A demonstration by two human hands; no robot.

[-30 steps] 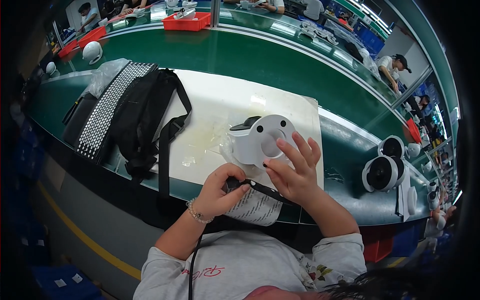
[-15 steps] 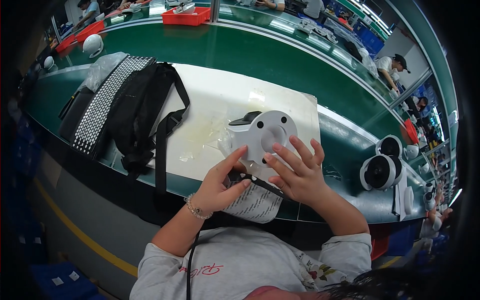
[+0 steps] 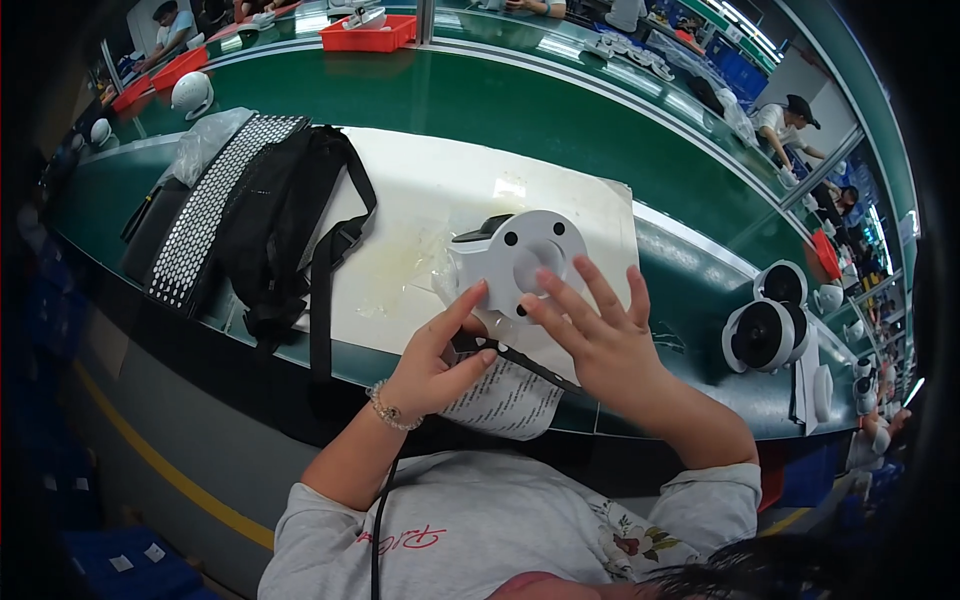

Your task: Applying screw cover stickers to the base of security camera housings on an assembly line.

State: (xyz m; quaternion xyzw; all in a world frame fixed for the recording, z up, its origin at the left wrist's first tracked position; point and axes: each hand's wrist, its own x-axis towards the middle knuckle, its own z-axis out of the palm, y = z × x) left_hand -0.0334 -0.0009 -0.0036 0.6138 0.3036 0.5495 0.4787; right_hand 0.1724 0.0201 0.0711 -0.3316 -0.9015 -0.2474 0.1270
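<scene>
A white device (image 3: 490, 262) is tipped so that its round base, with black pads near the rim and a hollow in the middle, faces me; a black part shows at its far left side. My left hand (image 3: 432, 360) holds its near left edge between forefinger and thumb, and the other fingers are hidden. My right hand (image 3: 610, 340) is open, fingers spread, over the right side of the base; whether the fingertips touch it I cannot tell. Below the device lie a black strip with light spots (image 3: 535, 368) and a printed sheet (image 3: 505, 405) at the table edge.
A white board (image 3: 400, 180) covers part of the green table. On the left lie a black strapped bag (image 3: 270, 220), a dotted panel (image 3: 215, 200) and clear plastic (image 3: 205, 140). White-and-black round devices (image 3: 760, 335) stand at right. Red trays (image 3: 368, 33) and other workers are beyond.
My right hand has lifted slightly and moved a little right, its fingers spreading wider. The device has shifted slightly left and away from me; my left hand keeps its hold.
</scene>
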